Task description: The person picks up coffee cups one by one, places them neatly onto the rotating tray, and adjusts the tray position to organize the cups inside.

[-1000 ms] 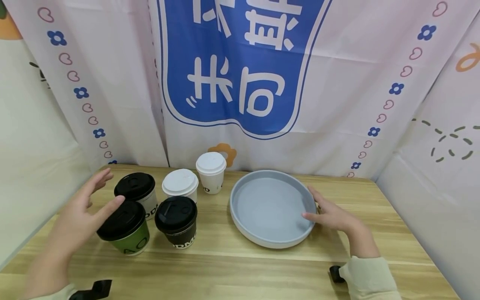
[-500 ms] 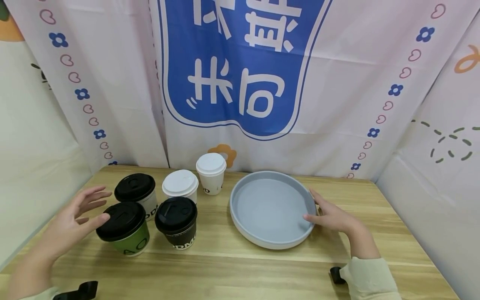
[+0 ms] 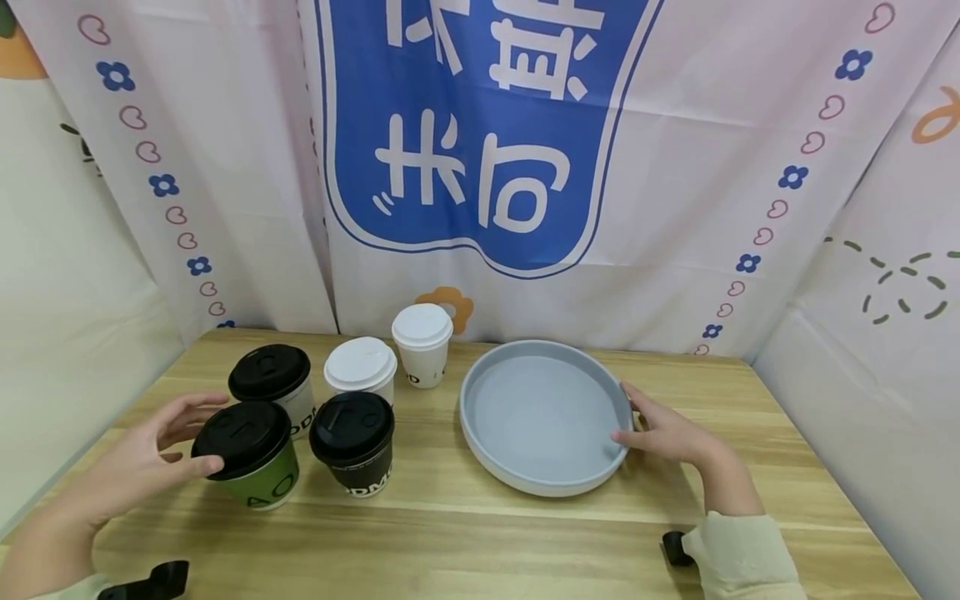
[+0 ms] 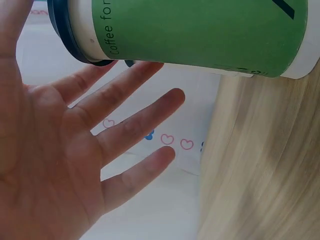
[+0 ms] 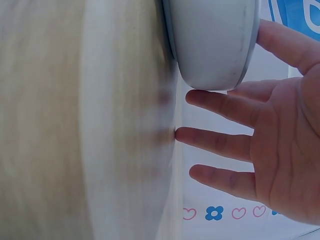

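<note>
My left hand [image 3: 142,462] is beside a green paper coffee cup [image 3: 272,477] with a black lid. Its thumb lies by the near side of the lid and its fingers reach behind the cup. In the left wrist view, the fingers [image 4: 142,120] are spread and fairly straight beside the green cup [image 4: 200,35]; contact is hard to tell. At the right edge of a round grey plate [image 3: 543,417] with a raised rim rests my right hand [image 3: 667,429]. Its thumb touches the rim, while the other fingers extend straight along the outside in the right wrist view.
Close to the green cup stand a black-lidded white cup [image 3: 300,406] and a black cup [image 3: 363,471]. Behind are two white-lidded cups, one in the middle [image 3: 362,367] and one farther back [image 3: 423,358]. Fabric walls [image 3: 675,208] enclose the wooden table [image 3: 450,550].
My left hand has come down and around the left side of the green cup, its thumb dropping from above the lid to beside it. The right hand stays at the plate.
</note>
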